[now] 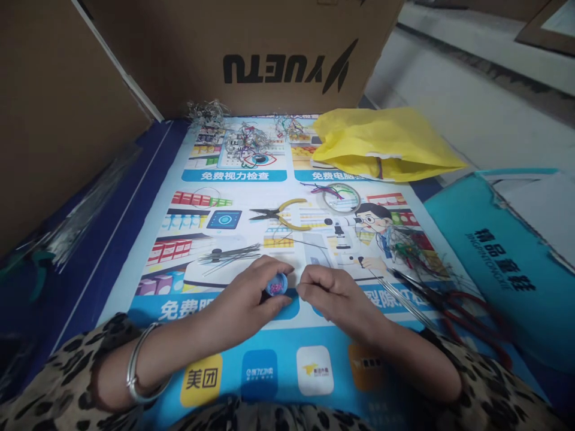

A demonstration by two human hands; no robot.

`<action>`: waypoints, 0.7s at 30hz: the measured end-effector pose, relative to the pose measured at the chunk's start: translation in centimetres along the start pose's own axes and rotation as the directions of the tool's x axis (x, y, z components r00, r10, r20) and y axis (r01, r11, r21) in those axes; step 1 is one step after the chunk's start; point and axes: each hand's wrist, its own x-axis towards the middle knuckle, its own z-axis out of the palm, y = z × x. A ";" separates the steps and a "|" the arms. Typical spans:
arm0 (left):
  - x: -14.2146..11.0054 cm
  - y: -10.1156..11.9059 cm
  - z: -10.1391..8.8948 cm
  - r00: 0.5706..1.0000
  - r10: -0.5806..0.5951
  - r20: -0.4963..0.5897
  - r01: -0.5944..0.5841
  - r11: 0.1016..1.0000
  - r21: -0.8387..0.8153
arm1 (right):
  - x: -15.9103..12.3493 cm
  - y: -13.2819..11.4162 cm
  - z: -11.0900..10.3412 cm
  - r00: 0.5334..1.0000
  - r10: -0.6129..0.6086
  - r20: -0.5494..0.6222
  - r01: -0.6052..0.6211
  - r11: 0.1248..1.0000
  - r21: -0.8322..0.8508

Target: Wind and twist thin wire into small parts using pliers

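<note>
Between the thumb and fingers of my left hand point(251, 293) is a small blue cap point(277, 285) with tiny pink and purple bits, like beads, inside. My right hand point(335, 293) is close by on the right, apart from the cap, with thumb and fingertips pinched together. Whatever they pinch is too small to make out. Beyond my hands lie yellow-handled pliers point(283, 215), jaws pointing left. A bundle of thin straight wires point(231, 254) rests just past my left hand.
Red-handled scissors point(462, 311) and more wires point(404, 299) lie right of my right hand. A roll of clear tape point(341, 197), a yellow bag point(381, 140) and tangled wire pieces point(249, 139) are farther back. Cardboard point(251, 36) stands behind; a teal box point(498, 239) sits at right.
</note>
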 end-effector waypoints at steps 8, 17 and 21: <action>-0.3 -0.3 0.3 1.000 0.022 -0.015 -0.021 0.995 0.095 | -0.1 0.5 0.5 0.994 -0.104 -0.022 0.096 0.965 -0.243; -0.2 -0.1 0.4 1.000 0.027 0.005 -0.027 0.994 0.108 | -0.2 0.7 0.9 0.987 -0.155 -0.045 0.129 0.925 -0.357; -0.2 -0.3 0.5 0.999 0.050 -0.006 -0.049 0.993 0.111 | -0.2 0.7 1.0 0.986 -0.159 -0.046 0.130 0.916 -0.379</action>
